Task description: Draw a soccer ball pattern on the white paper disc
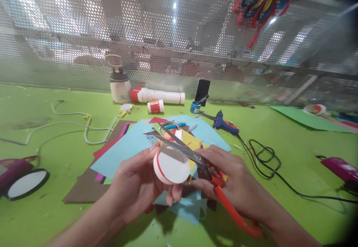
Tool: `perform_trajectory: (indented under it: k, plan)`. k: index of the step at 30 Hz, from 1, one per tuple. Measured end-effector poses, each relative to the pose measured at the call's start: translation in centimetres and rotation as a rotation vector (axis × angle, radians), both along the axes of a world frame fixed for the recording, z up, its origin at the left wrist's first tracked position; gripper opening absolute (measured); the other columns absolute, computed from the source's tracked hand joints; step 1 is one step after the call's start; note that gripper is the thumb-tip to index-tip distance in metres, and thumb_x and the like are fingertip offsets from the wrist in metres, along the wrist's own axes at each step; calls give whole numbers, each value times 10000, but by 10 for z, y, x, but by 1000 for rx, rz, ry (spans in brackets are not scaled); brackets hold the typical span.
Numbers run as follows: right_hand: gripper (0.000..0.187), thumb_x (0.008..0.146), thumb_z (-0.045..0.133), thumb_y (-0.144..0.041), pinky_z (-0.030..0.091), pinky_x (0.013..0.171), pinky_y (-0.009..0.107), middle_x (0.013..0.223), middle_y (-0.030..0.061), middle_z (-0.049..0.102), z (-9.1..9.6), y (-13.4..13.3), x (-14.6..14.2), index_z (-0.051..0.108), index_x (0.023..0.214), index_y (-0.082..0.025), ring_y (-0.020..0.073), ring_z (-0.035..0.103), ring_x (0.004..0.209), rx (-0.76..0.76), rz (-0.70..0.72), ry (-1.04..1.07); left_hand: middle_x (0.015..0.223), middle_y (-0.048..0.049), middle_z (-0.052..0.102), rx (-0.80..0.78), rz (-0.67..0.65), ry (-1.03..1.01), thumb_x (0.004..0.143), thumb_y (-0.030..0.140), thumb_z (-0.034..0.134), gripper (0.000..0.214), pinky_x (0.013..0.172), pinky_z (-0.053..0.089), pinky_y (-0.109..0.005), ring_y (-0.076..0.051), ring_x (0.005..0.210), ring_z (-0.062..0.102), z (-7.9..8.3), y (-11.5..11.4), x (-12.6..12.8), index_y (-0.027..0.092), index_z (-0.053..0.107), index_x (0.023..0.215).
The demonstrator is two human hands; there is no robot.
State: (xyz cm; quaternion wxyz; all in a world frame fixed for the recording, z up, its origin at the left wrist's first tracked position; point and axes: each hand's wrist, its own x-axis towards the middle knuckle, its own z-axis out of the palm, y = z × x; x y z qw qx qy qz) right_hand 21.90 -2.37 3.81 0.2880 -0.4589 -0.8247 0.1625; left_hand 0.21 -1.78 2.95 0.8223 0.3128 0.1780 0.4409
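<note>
white cup [171, 167], thin red strip round it near the rim, centre of frame, flat end toward the camera. left hand [134, 187] curled around it from the left, thumb on top, fingers beneath: firm hold. right hand [229, 180] closed through the red handles of the scissors [184, 151]; the 2 blades are parted and cross the cup's upper edge, tips pointing up-left. beneath the hands: fanned coloured paper sheets [125, 150] on the green table [56, 209]. right of centre: blue glue gun [225, 124], looped black cable [265, 157]. back edge: white bottle [119, 83], red-capped white tube [159, 96], upright phone [202, 89].
</note>
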Motion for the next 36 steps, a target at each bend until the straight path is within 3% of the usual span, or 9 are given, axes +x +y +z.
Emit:
perform_trajectory:
  k: [6,13,20,25,30,36]
  plan:
    - [354,869,687,-427,498,695,346,874,55,624,-2,2,0,678,1123,-180,192,578,766,-15,4,19,672,-126,732,-19,8,9,780,411,739,295,510,533,-237,-207,565,687,4,2,3,116,731,770]
    - [351,858,709,-383,505,755,360,932,59,635,-8,6,2,657,1153,-200,194,590,796,-30,-70,50,841,-114,722,-32,150,15,830,366,692,281,582,560,-297,-241,692,684,7,5,4,101,727,920]
    - [312,861,708,-377,493,700,324,871,30,605,-9,7,1,659,1124,-217,175,565,739,-34,-104,32,1002,-93,691,23,214,52,886,240,624,205,674,584,-311,-203,821,643,4,1,2,146,731,1034]
    - [321,870,693,-391,503,708,336,868,34,605,-9,5,0,656,1136,-214,180,570,743,-36,-107,34,1002,-86,681,41,212,53,867,248,665,199,678,569,-280,-170,781,618,0,1,1,162,732,1033]
    - [387,868,693,-399,511,829,403,1007,81,625,-10,7,0,637,1196,-200,226,594,902,-28,-76,60,913,-81,678,36,202,76,854,262,676,198,649,530,-260,-156,709,580,-1,3,-1,151,746,1002]
    - [402,877,671,-421,513,828,427,1022,95,615,-8,5,1,630,1201,-187,235,587,903,-47,-72,51,938,-81,702,27,177,26,850,241,663,168,638,506,-260,-152,702,563,2,3,0,151,769,944]
